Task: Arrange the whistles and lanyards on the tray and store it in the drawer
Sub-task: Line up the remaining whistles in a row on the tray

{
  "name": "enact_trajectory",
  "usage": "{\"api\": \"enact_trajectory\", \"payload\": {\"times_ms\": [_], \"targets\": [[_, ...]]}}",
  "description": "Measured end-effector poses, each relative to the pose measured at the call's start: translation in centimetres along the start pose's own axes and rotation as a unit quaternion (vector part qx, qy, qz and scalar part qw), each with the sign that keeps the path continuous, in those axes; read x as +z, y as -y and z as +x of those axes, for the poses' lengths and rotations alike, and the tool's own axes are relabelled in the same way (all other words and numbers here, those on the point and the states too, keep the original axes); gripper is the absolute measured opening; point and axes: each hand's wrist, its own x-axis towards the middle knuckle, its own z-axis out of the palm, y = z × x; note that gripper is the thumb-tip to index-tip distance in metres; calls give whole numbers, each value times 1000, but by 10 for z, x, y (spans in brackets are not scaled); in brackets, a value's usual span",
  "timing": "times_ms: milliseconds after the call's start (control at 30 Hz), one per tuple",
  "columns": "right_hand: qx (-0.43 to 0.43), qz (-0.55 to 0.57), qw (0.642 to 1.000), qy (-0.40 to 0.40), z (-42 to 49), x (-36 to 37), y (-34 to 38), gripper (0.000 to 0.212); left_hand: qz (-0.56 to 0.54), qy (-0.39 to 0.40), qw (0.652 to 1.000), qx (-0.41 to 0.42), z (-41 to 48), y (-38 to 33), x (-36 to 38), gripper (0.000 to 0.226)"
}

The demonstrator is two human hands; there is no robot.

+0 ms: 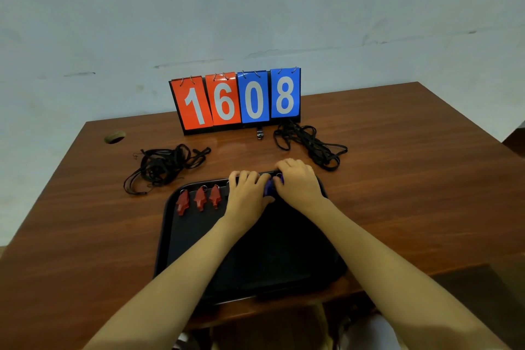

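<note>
Head view, one frame.

1. Surface [397, 185]: brown wood grain, set against a pale wall [255, 8]. A round hole [114, 137] sits near its far left corner.

2. Scoreboard [238, 99]: flip-card type, upright at the far edge of the surface. It has two orange cards reading 1 and 6 and two blue cards reading 0 and 8. A small metal clip [259, 133] lies just in front of its base.

3. Tray [199, 250]: black, rectangular with rounded corners, at the near middle of the surface. Its near edge reaches the surface's front edge.

4. Red whistles [200, 199]: three, each with a metal ring. They lie side by side in a row along the far left part of the tray, rings pointing away from the person.

5. Blue whistle [268, 189]: on the far part of the tray, right of the red row, between the two hands and mostly covered by them. Whether more than one is there cannot be told.

6. Left lanyard bundle [164, 165]: black cord, tangled, on the surface beyond the tray's far left corner, off the tray.

7. Right lanyard bundle [309, 142]: black cord, loosely tangled, on the surface in front of the scoreboard's right end, off the tray.

8. Left hand [247, 193]: palm down over the tray's far rim, fingers bent downward, its inner edge against the blue whistle. Whether it grips anything cannot be told.

9. Right hand [299, 182]: palm down beside the left, fingers and thumb curled around the blue whistle.
</note>
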Motion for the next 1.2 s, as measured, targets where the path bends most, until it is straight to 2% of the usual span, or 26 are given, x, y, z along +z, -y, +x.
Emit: {"api": "enact_trajectory", "payload": {"times_ms": [100,167,300,433,567,667,767,933,1100,1200], "targets": [[14,21,999,37,21,-9,1,30,-32,-65,997,15,7,6,-1,29],[27,32,998,54,41,-15,0,32,-40,-86,995,-5,23,13,-6,24],[20,16,995,95,90,-14,-5,39,-12,11,996,-85,72,33,-17,34],[-36,-41,990,127,135,-4,-10,48,-38,70,987,-141,117,50,-9,40],[-84,-122,978,149,167,15,-15,48,-71,59,983,-161,147,56,6,41],[-107,-135,969,178,181,28,-22,49,-78,33,985,-150,160,57,20,39],[-100,-123,975,156,182,39,-28,46,-75,11,987,-144,165,58,30,38],[-101,-113,985,81,175,47,-30,24,-73,-15,987,-141,166,62,35,32],[-136,-134,981,31,158,39,-24,13,-50,-1,991,-123,150,61,27,26],[-121,-115,985,31,144,28,-11,17,-56,-18,991,-124,131,58,11,27]]}}
